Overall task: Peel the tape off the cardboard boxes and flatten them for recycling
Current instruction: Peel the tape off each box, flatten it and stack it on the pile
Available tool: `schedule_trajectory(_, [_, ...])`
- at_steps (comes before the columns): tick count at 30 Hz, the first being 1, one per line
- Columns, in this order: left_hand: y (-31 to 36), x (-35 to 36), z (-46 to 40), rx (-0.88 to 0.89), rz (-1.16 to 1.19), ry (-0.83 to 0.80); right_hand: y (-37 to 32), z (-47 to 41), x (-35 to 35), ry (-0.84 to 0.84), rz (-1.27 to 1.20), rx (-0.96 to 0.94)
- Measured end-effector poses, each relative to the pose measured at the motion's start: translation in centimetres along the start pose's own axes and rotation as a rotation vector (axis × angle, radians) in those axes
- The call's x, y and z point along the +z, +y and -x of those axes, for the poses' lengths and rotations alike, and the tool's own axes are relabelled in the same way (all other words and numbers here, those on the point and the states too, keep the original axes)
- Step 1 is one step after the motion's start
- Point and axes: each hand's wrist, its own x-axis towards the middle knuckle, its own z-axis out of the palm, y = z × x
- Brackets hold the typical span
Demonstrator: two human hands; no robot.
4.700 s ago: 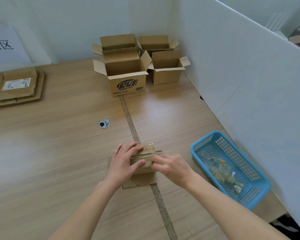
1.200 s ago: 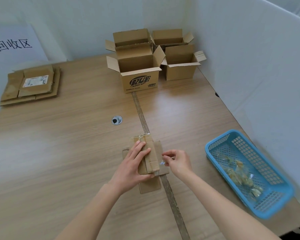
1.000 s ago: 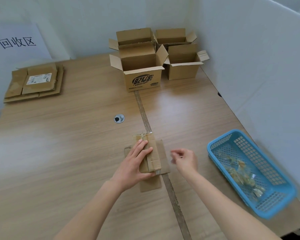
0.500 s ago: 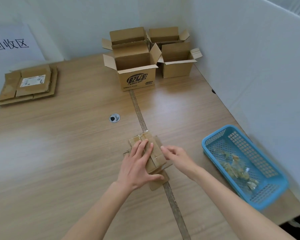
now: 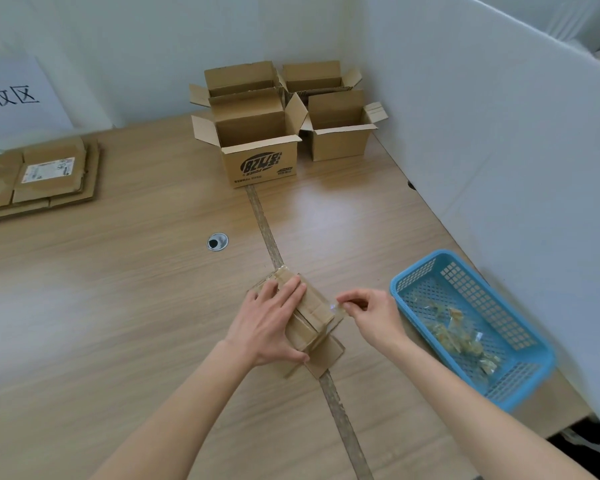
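Observation:
A small flattened cardboard box (image 5: 314,315) lies on the wooden table in front of me, turned at an angle. My left hand (image 5: 269,323) presses down on it with straight fingers, thumb against its near edge. To its right, my right hand (image 5: 371,311) pinches a strip of clear tape (image 5: 336,307) between thumb and fingers, the strip reaching back to the box's right edge. Several open cardboard boxes (image 5: 262,140) stand at the far end of the table.
A blue plastic basket (image 5: 520,372) holding crumpled tape pieces sits at the right, near the table edge. A stack of flattened cardboard (image 5: 40,176) lies far left under a wall sign. White partition panels run along the right. A cable grommet (image 5: 217,241) is mid-table.
The small box has been turned to an angle under my left hand. My right hand came back to the box's right edge and now pulls a tape strip away toward the right.

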Motion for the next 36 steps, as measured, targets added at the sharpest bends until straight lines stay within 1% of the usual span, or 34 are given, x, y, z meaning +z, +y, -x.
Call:
schedule_trajectory(3, [0.5,0.0,-0.1,-0.013,-0.029,-0.005,0.6,-0.4,-1.7,0.252,-0.018,0.105])
schedule_trajectory(4, [0.5,0.0,-0.1,-0.018,-0.036,-0.002,0.8,-0.7,-2.4,0.287,-0.007,0.110])
schedule_trajectory(7, [0.8,0.1,-0.1,-0.028,-0.050,-0.008,1.5,-1.0,-4.3,0.191,0.131,-0.004])
schedule_trajectory(9, [1.3,0.0,-0.5,-0.032,-0.048,-0.004,2.0,-1.1,-5.4,0.161,0.219,-0.066])
schedule_trajectory(11, [1.7,-0.2,-1.1,-0.015,-0.049,0.003,2.9,-1.3,-6.8,0.181,0.282,-0.094])
schedule_trajectory(14, [2.3,-0.4,-2.1,-0.005,-0.033,0.041,4.6,-1.5,-9.0,0.238,0.313,-0.080])
schedule_trajectory(19, [4.6,-0.4,-4.0,-0.085,-0.017,0.108,7.5,-0.4,-12.0,0.335,0.362,-0.088])
schedule_trajectory(20, [5.0,-0.3,-4.3,-0.105,-0.015,0.110,7.8,-0.1,-12.2,0.328,0.382,-0.087])
schedule_trajectory(22, [5.5,-0.2,-4.7,-0.134,-0.017,0.109,8.4,0.6,-11.8,0.258,0.416,-0.079])
schedule_trajectory(26, [5.7,0.1,-4.9,-0.141,-0.012,0.133,8.9,0.9,-10.7,0.159,0.520,-0.043])
schedule_trajectory(29, [5.6,0.4,-5.0,-0.138,-0.017,0.146,9.2,0.5,-10.5,-0.021,0.581,-0.039])
schedule_trajectory(31, [5.6,0.4,-5.0,-0.145,-0.017,0.142,9.3,0.3,-10.6,-0.118,0.508,-0.015])
schedule_trajectory(32, [5.7,0.4,-5.1,-0.148,-0.017,0.139,9.4,0.3,-10.8,-0.126,0.449,-0.005])
schedule_trajectory(34, [5.7,0.5,-5.2,-0.146,-0.013,0.148,9.4,0.2,-11.2,-0.077,0.386,-0.017])
schedule_trajectory(36, [5.6,0.5,-5.3,-0.146,-0.016,0.148,9.1,0.0,-11.3,-0.010,0.461,-0.056])
